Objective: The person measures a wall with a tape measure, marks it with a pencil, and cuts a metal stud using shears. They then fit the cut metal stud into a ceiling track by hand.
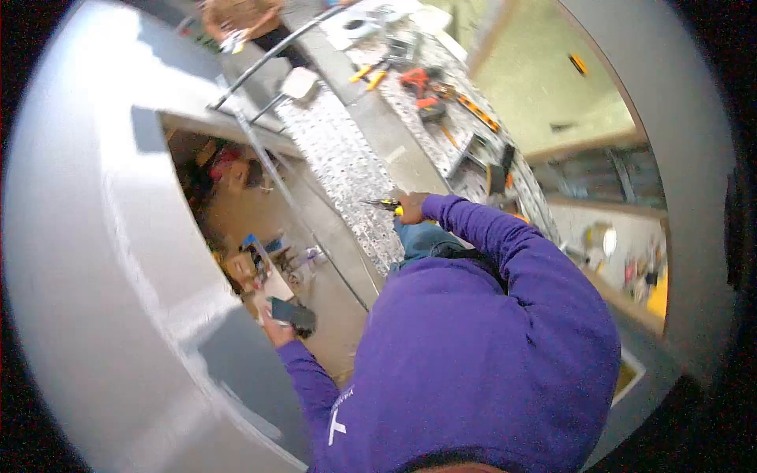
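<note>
My left hand [277, 329] reaches out from a purple sleeve at the lower left. It grips a dark phone-like device [294, 315], held over the floor beside a grey panel. My right hand [412, 207] is stretched forward to the edge of the speckled countertop [347, 169]. It is closed on yellow-handled pliers [384, 205], whose jaws point left over the counter edge. My purple hoodie [481, 363] fills the lower middle of the view.
A large grey curved panel [87, 260] takes up the left side. Red and orange power tools [419, 87], yellow-handled tools [368, 75] and a level lie on the far counter. Cluttered items [252, 260] sit on the floor below. Another person [240, 20] stands at the top.
</note>
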### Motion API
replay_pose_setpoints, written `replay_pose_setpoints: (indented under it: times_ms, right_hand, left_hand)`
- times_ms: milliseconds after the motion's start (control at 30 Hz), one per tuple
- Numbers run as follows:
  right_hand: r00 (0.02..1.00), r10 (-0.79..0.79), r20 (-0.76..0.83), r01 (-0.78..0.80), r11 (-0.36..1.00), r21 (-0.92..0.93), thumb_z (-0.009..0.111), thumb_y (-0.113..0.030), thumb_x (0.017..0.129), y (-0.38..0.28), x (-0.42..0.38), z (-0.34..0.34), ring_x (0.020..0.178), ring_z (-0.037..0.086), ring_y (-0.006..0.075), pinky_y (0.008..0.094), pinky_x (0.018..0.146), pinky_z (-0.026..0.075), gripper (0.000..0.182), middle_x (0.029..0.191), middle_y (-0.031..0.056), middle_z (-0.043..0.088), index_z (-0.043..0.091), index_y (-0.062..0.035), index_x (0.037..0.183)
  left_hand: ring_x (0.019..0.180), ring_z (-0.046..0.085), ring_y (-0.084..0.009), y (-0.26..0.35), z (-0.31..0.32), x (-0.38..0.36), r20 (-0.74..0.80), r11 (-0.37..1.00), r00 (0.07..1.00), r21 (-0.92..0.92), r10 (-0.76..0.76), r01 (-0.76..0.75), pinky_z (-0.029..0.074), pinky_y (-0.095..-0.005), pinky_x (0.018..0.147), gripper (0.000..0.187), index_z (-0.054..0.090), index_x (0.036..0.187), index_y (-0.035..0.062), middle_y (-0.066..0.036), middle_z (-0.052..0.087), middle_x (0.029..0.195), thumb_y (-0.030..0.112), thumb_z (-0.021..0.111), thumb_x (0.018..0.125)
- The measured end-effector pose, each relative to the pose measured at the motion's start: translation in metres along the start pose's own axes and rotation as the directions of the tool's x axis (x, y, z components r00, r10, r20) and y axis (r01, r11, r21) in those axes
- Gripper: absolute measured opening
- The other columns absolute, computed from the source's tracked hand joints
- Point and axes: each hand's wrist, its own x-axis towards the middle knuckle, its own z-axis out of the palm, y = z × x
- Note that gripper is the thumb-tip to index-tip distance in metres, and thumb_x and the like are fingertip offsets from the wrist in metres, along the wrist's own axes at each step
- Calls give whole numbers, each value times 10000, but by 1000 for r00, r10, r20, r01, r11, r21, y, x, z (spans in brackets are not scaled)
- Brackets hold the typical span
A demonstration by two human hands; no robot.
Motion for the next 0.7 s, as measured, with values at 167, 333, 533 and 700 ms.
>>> replay_pose_setpoints:
  times_ms: [167, 333, 533, 700]
  right_hand:
    - [928, 373, 3, -353, 876, 329, 698, -531, 657, 104, 8, 29, 995, 627, 349, 409, 842, 503, 749, 1099, 249, 625, 591, 45, 1123]
    - [722, 691, -10, -429, 459, 778, 791, -572, 573, 199, 91, 20, 1232, 455, 369, 405, 1004, 382, 1129, 1333, 291, 434, 311, 103, 1340]
    - [196, 981, 12, -765, 145, 628, 756, -573, 617, 220, 127, -74, 1332, 257, 449, 625, 1057, 139, 1147, 1430, 274, 289, 120, -171, 1482]
    - [119, 993, 20, -836, 90, 541, 739, -580, 617, 264, 169, -111, 1298, 317, 422, 626, 1028, 177, 1115, 1397, 275, 323, 153, -163, 1470]
  left_hand:
    - [799, 620, -215, -42, 29, -6, 184, 894, 876, 61, -447, 443, 541, -364, 672, 234, 565, 1011, 65, -82, 616, 898, 198, 630, 830]
    - [819, 624, -250, -87, 53, 38, 370, 647, 569, 126, -734, 752, 530, -419, 723, 305, 575, 1008, 27, -120, 627, 908, 109, 691, 739]
    - [783, 609, -263, -58, 125, 58, 137, 216, 200, 120, -970, 969, 513, -379, 702, 418, 571, 1085, 82, -85, 632, 949, 443, 601, 876]
    - [688, 622, -234, -11, 155, 67, 70, 334, 327, 123, -942, 935, 536, -374, 586, 358, 552, 1033, 40, -115, 617, 843, 374, 592, 908]
